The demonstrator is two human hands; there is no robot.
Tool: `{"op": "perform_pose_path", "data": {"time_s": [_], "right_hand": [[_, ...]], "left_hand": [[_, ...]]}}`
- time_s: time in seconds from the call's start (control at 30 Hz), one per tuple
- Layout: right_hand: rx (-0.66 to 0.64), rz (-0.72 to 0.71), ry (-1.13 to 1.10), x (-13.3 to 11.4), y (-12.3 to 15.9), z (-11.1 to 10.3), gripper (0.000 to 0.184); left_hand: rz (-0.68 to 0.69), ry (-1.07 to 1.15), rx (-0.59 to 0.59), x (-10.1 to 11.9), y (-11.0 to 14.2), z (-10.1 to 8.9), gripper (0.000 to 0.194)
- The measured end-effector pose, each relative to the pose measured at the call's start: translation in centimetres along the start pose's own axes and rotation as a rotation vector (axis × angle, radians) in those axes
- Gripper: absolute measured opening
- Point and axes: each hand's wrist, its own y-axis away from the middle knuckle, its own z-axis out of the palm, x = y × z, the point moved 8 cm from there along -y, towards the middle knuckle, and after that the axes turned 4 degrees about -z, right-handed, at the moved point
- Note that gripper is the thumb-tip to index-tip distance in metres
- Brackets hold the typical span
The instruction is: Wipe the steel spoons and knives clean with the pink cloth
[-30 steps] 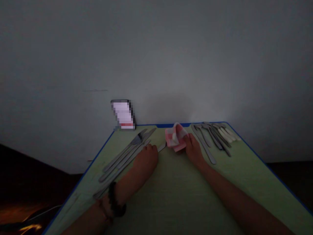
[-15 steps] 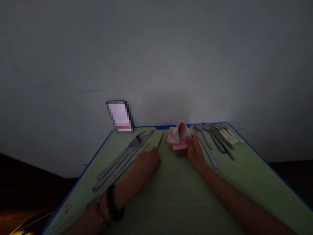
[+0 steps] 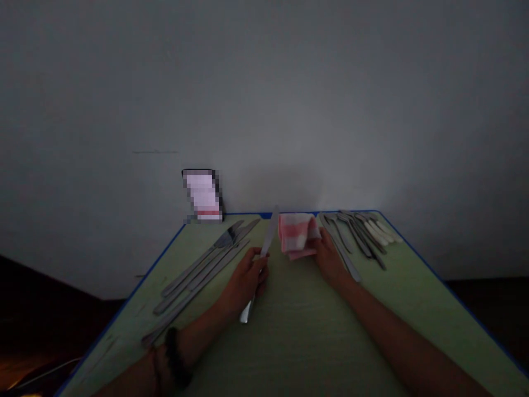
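Note:
My left hand (image 3: 248,275) is closed around a table knife (image 3: 270,234), its blade pointing away from me and its shiny handle end showing below the palm. Over on the right, my right hand (image 3: 328,253) grips a pink and white checked cloth (image 3: 298,234) by its right side; the fingers are partly hidden behind it. Knife blade and cloth are side by side with a small gap. To the left of my left hand lie several knives (image 3: 202,270) in a slanting row. A long-handled piece of cutlery (image 3: 351,267) lies beside my right wrist.
Several forks and spoons (image 3: 361,237), and pieces with white handles (image 3: 382,234), lie at the table's back right. A phone with a blurred screen (image 3: 204,196) leans on the wall at the back left. The pale green table (image 3: 314,347) has a blue edge.
My left hand has turned so the knife's blade and handle now show more fully. The cloth in my right hand has unfolded and hangs flatter. The view has shifted slightly.

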Motion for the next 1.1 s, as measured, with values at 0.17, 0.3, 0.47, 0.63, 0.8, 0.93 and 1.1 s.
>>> {"op": "perform_pose_path", "data": {"time_s": [0.17, 0.3, 0.47, 0.63, 0.8, 0.93, 1.1], "right_hand": [[-0.162, -0.047, -0.087, -0.5, -0.1, 1.3, 0.023], [-0.301, -0.082, -0.132, -1.3, 0.4, 2.6, 0.016], [-0.423, -0.154, -0.061, -1.9, 1.1, 3.9, 0.017], [-0.448, -0.175, -0.006, -2.1, 1.8, 4.1, 0.02], [-0.436, -0.097, 0.025, -1.1, 3.3, 3.3, 0.018], [-0.41, -0.081, 0.013, -0.7, 3.3, 3.0, 0.02], [-0.387, -0.136, 0.01, -1.4, 1.9, 3.4, 0.017]], "left_hand": [[0.018, 0.045, 0.006, 0.3, 0.1, -0.4, 0.03], [0.048, 0.046, 0.007, 0.7, -0.2, -0.4, 0.038], [0.069, -0.121, -0.02, 1.5, 0.0, -0.1, 0.041], [0.055, -0.176, 0.009, 1.3, 0.1, -0.5, 0.035], [0.115, -0.17, -0.01, 1.3, 0.7, 0.3, 0.036], [0.089, -0.201, 0.002, 1.2, 0.6, 0.5, 0.042], [0.057, -0.192, 0.041, 1.3, 0.0, -0.2, 0.043]]}}
